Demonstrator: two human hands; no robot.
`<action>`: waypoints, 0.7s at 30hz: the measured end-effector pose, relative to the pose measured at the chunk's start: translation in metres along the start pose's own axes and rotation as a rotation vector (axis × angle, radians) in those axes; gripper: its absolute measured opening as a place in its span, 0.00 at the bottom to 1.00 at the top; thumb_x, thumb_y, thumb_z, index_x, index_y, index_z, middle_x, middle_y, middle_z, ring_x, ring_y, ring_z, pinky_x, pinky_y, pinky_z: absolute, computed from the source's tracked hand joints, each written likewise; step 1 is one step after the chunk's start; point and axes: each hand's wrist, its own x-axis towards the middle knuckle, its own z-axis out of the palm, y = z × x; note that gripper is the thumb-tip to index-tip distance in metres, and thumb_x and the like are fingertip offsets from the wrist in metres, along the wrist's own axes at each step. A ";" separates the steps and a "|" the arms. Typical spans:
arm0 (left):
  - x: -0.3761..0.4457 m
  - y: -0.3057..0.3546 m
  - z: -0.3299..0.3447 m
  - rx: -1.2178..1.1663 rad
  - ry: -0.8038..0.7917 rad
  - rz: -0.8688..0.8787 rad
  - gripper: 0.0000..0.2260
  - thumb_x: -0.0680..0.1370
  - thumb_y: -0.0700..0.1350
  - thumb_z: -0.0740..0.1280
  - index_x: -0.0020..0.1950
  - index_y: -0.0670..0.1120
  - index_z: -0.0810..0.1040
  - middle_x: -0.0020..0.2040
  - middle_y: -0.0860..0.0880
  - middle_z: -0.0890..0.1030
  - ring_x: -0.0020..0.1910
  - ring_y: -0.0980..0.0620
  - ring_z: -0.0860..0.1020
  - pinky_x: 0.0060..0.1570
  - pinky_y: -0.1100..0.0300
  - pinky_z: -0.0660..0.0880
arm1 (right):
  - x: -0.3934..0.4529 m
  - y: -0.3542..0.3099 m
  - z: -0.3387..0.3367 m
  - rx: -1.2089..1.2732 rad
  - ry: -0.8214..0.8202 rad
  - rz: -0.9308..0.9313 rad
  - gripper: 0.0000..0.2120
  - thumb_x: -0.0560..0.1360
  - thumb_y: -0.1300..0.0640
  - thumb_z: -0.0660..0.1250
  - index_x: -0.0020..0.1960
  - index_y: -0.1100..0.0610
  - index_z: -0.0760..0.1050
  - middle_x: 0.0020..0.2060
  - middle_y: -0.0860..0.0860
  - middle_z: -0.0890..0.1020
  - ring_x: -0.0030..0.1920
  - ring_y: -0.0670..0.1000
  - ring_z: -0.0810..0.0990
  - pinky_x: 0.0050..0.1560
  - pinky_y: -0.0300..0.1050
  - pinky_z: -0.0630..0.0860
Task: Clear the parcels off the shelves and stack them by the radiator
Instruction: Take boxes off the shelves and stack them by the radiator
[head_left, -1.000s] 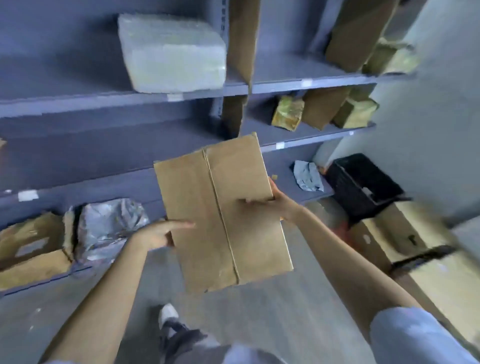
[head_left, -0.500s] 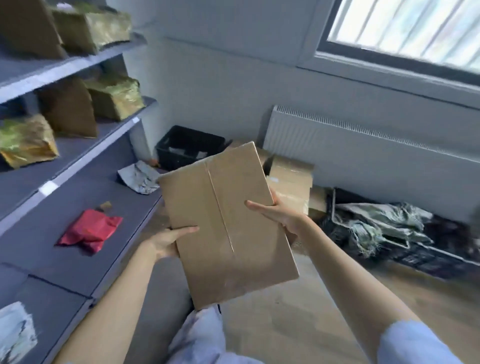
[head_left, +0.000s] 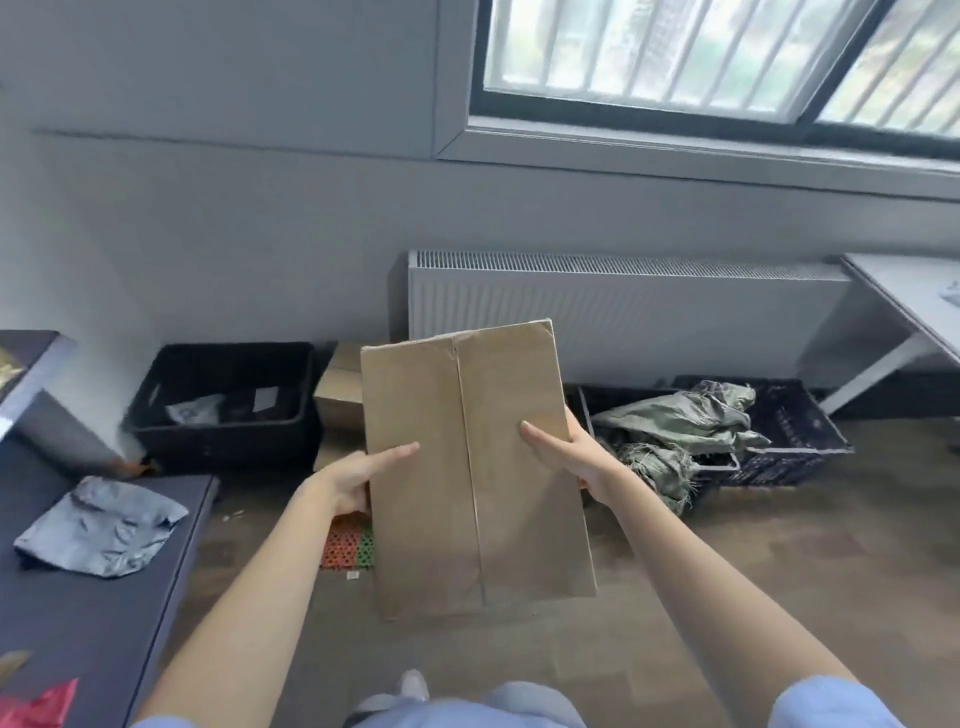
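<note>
I hold a flat brown cardboard parcel (head_left: 475, 467) in front of me with both hands, its taped seam running lengthwise. My left hand (head_left: 358, 475) grips its left edge, thumb on top. My right hand (head_left: 569, 454) grips its right edge the same way. The white radiator (head_left: 623, 317) hangs on the wall under the window, straight ahead. Cardboard boxes (head_left: 337, 384) stand on the floor at the radiator's left end, partly hidden behind the parcel. On the dark shelf (head_left: 93, 597) at the left lie a grey plastic parcel (head_left: 101, 525) and a red one (head_left: 39, 709).
A black crate (head_left: 223, 405) stands on the floor left of the boxes. A dark crate (head_left: 779, 436) with grey-green sacks (head_left: 680, 431) sits below the radiator's right half. A white table (head_left: 904, 306) juts in at the right. A red-and-green mat (head_left: 345, 543) lies on the wooden floor.
The view has swung right from the shelves to face the radiator wall. The parcel stays in both hands and now points straight at the radiator.
</note>
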 end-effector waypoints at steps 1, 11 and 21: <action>0.011 0.007 0.000 0.013 -0.004 -0.017 0.30 0.59 0.57 0.77 0.58 0.46 0.79 0.53 0.45 0.84 0.58 0.44 0.78 0.63 0.40 0.70 | 0.010 -0.001 -0.002 0.000 0.029 0.002 0.23 0.75 0.55 0.68 0.66 0.46 0.65 0.49 0.42 0.81 0.42 0.35 0.81 0.39 0.28 0.77; 0.112 0.045 -0.013 -0.035 0.037 -0.148 0.25 0.70 0.52 0.73 0.62 0.42 0.74 0.59 0.41 0.79 0.60 0.41 0.75 0.64 0.35 0.66 | 0.131 -0.001 -0.017 -0.048 0.116 0.179 0.21 0.76 0.51 0.67 0.67 0.52 0.68 0.61 0.52 0.79 0.59 0.52 0.78 0.63 0.51 0.74; 0.285 -0.011 0.013 -0.654 0.339 -0.332 0.19 0.73 0.39 0.70 0.62 0.36 0.74 0.42 0.42 0.83 0.48 0.44 0.79 0.53 0.47 0.74 | 0.355 0.061 -0.031 -0.615 0.017 0.294 0.21 0.76 0.44 0.61 0.63 0.55 0.68 0.58 0.53 0.78 0.48 0.52 0.74 0.40 0.42 0.65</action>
